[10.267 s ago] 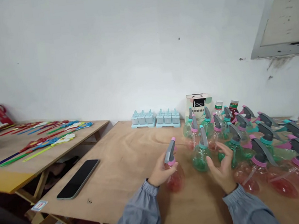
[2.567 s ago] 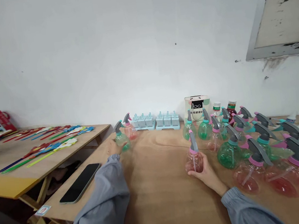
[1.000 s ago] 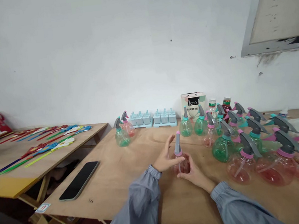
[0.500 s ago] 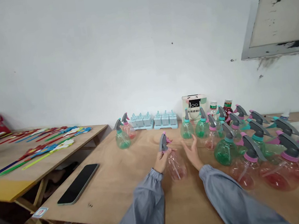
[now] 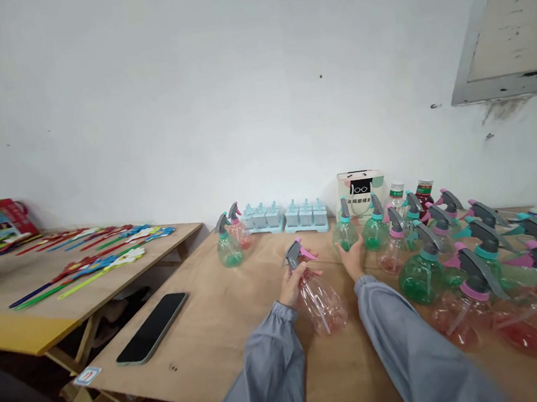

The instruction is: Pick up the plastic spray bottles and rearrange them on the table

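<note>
A clear pink spray bottle (image 5: 324, 302) is tilted, its grey-and-pink trigger head up and to the left. My left hand (image 5: 295, 282) is closed round its neck just below the head. My right hand (image 5: 353, 259) reaches to a green spray bottle (image 5: 345, 232), with thumb and fingers at either side of its lower body. That bottle stands upright on the table and part of it is hidden by the hand. Just right of it stand another green spray bottle (image 5: 375, 233) and a pink spray bottle (image 5: 392, 252).
Several more green and pink spray bottles (image 5: 422, 277) crowd the right side. A green bottle (image 5: 230, 251) and a pink one stand at the back left, beside pale blue popsicle moulds (image 5: 305, 216). A phone (image 5: 153, 329) lies at left. A paper bag (image 5: 360, 193) stands behind.
My right hand has moved forward to the green spray bottle. The pink spray bottle in my left hand has tilted further, its base swinging right. The view has turned slightly left.
</note>
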`<state>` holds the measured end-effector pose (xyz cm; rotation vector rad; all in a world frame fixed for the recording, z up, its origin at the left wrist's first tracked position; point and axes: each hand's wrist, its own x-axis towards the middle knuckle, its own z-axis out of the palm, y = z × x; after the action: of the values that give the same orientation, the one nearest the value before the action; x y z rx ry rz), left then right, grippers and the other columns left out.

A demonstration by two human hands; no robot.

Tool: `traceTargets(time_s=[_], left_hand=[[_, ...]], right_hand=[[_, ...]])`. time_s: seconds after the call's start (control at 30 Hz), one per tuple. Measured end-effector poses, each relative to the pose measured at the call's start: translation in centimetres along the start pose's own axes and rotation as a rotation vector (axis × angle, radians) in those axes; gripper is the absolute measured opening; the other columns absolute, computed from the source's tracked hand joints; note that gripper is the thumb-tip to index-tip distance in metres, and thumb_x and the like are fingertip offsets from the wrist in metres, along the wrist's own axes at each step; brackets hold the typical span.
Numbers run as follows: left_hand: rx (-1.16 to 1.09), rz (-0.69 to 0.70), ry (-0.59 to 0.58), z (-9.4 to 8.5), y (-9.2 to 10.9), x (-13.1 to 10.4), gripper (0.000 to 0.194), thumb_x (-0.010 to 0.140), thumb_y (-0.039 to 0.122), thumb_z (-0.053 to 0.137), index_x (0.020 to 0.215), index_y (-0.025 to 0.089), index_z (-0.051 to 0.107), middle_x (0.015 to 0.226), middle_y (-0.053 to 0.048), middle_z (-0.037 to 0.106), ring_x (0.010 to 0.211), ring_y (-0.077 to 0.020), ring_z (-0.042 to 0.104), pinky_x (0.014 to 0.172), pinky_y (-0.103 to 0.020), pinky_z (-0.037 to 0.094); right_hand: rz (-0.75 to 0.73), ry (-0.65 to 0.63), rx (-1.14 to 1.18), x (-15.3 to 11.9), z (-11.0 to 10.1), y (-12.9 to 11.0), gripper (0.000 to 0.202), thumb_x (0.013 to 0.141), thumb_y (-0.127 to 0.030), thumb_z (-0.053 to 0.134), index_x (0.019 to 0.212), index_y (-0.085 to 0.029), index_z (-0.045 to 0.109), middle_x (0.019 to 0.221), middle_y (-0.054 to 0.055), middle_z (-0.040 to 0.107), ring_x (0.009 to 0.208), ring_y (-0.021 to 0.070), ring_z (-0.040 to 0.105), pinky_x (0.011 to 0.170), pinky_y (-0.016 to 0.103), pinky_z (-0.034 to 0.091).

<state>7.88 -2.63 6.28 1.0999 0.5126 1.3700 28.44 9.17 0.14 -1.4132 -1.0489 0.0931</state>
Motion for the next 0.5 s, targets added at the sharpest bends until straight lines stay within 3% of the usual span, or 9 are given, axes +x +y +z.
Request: traceTargets(time_s=[0.17,0.37,0.5], left_hand=[[-0.037,-0.037,-0.063,-0.3,0.0,-0.1,0.084,0.064,0.053,0.081,0.136,0.019,0.055,0.128,-0.015,0.066,0.076,-0.0185,0.072,0.074,-0.031,0.052],[-0.048,-0.12,-0.218,-0.1,0.4,-0.7,0.073,0.062,0.038,0.079,0.13,0.017,0.06,0.126,-0.014,0.067,0.065,-0.0137,0.067,0.067,-0.028,0.049],[-0.054,-0.11,-0.224,0.3,0.4,-0.9,0.064,0.063,0.037,0.075,0.123,0.018,0.063,0.12,-0.012,0.069,0.062,-0.0135,0.064,0.069,-0.031,0.048]], right_hand=[[-0.029,-0.063,0.003,-3.5,-3.1,-0.3,0.101,0.066,-0.07,0.063,0.139,-0.007,0.034,0.143,0.029,0.043,0.136,0.0404,0.038,0.11,0.057,0.031],[-0.079,-0.287,0.051,-8.8,-10.2,-0.3,0.085,0.072,-0.064,0.064,0.138,-0.015,0.042,0.137,0.019,0.052,0.131,0.035,0.046,0.108,0.055,0.037],[-0.082,-0.36,0.096,-10.5,-13.7,-0.5,0.076,0.074,-0.058,0.069,0.136,-0.02,0.046,0.138,0.014,0.055,0.128,0.0326,0.051,0.109,0.053,0.04]])
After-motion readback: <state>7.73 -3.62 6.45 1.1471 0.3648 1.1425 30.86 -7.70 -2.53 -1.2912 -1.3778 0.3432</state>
